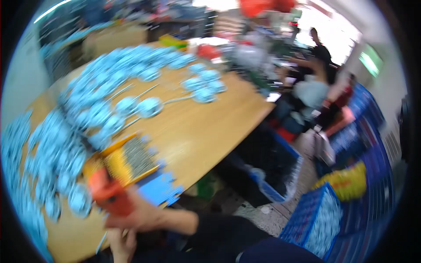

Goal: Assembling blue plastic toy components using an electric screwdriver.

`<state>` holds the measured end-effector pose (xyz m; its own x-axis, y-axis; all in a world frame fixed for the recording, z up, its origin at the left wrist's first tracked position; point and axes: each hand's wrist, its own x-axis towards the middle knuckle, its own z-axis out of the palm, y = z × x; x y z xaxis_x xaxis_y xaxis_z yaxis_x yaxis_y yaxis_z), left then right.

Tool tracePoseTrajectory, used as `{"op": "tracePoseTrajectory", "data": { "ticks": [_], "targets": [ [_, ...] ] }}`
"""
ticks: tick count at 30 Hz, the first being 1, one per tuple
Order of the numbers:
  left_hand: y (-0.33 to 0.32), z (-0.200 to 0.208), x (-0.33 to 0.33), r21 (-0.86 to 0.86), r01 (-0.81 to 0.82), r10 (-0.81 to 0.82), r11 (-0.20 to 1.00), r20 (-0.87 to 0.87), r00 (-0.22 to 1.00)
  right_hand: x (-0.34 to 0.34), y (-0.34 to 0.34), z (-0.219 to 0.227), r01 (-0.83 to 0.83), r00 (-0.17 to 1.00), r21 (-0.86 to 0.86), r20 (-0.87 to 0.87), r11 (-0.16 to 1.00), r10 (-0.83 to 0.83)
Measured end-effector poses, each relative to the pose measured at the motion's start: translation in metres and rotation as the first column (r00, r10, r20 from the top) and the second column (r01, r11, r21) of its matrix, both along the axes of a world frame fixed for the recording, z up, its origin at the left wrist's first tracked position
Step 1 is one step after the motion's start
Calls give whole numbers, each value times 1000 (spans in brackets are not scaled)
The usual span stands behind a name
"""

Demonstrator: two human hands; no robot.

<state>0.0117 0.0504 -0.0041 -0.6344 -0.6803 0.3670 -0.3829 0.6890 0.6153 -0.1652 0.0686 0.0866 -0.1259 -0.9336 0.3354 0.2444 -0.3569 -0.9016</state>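
Note:
My right hand (147, 212) is wrapped round a red cordless screwdriver (109, 193), blurred by motion, above the near edge of the table. Just below it, my left hand (121, 245) is closed with its fingers bent; what it holds is hidden. A thin pale-blue stem (101, 243) shows beside the left fingers. Beyond the screwdriver sits a yellow tray (151, 172) with many small grey metal pieces, like screws, in it. Several light-blue round parts with stems (80, 200) lie left of the hands.
Piles of light-blue parts (105, 72) cover the left and far side of the wooden table (197, 131). A blue toothed mat (160, 188) lies by the tray. Right of the table stand a blue-rimmed bin (280, 193) and a blue crate (302, 215). People (322, 52) are at the back right.

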Motion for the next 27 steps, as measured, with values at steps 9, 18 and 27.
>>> {"op": "tracePoseTrajectory", "data": {
  "ticks": [9, 18, 27],
  "targets": [
    [-21, 22, -23, -65, -179, 171, 982, -110, 979, -27, -18, 10, 16, 1000, -110, 19, 994, -14],
    [-30, -1, -31, -91, -198, 191, 976, -78, 978, -13, -40, -10, 25, 999, -136, -39, 990, -30],
    [-33, 3, -38, -60, -197, 192, 979, -71, 979, -14, -45, -17, -3, 1000, -101, -27, 995, 0]
  ]
}}
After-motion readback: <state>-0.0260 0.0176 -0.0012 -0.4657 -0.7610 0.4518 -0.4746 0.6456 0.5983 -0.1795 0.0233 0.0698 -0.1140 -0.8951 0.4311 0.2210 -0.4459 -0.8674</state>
